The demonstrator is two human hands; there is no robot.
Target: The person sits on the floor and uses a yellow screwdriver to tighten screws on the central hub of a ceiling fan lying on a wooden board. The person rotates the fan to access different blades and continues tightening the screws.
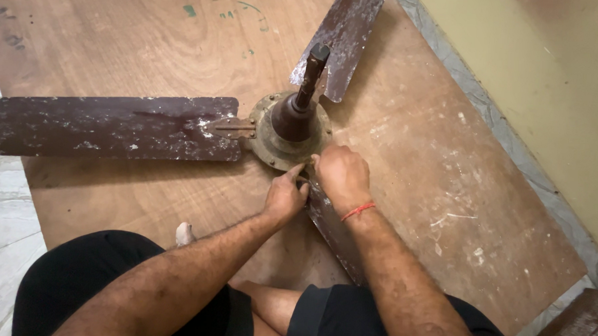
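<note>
Directly ahead of both hands, head view: ceiling fan hub (291,131) lies on the plywood board (413,173). Left hand (286,194) and right hand (341,176), fingers curled narrow, meet at the near blade's (333,233) root; that blade runs back between the forearms. Grip contents cannot be told.

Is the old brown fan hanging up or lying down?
Lying down. The brown three-bladed ceiling fan rests flat on the wooden board, its rod pointing up.
</note>
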